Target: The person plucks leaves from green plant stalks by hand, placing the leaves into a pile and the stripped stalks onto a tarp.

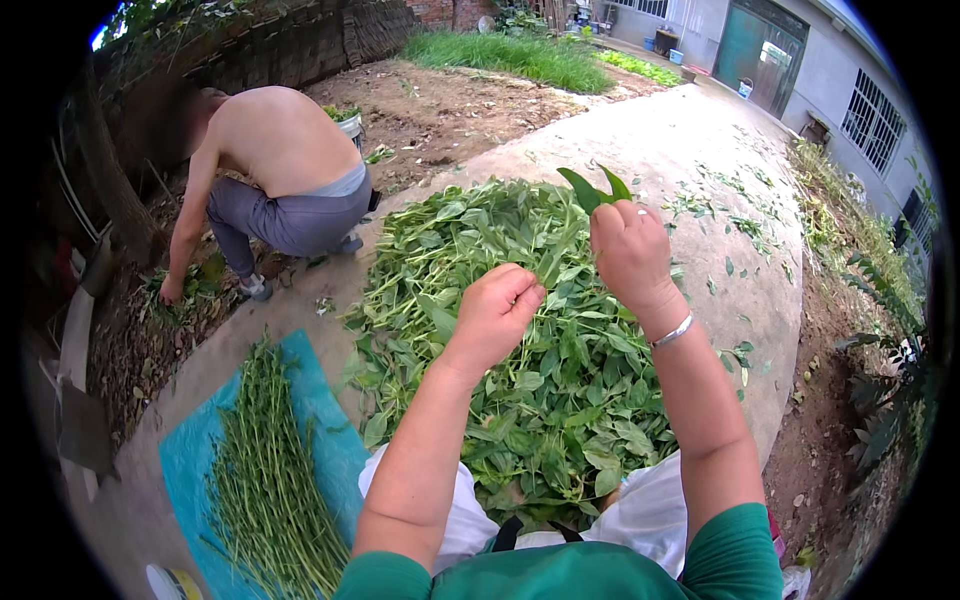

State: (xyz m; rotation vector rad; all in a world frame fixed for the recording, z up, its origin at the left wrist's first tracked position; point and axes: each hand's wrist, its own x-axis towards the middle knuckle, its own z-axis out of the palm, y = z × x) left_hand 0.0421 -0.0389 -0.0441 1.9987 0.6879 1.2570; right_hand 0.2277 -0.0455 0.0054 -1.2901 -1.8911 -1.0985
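My right hand [631, 259], with a silvery bracelet at the wrist, grips several green leaves [589, 193] that stick out above the fist. My left hand [499, 319] is to its left, thumb and fingertips pinched together on what looks like a leafy stem [553, 264], blurred and partly hidden by the fingers. Both hands hover over a large heap of cut leafy stalks [570, 375], spread on the concrete between my knees and beyond. To my left, a bundle of thin, mostly leafless green stalks [262, 465] lies on a blue plastic sheet [315, 375].
A person [285, 150] squats at the left, one hand in greenery on the soil. Behind them stands a white bucket [351, 127] with greens. Loose leaves litter the concrete path [720, 210]. A white tub [171, 581] lies at the lower left. Weeds [825, 187] edge the right side.
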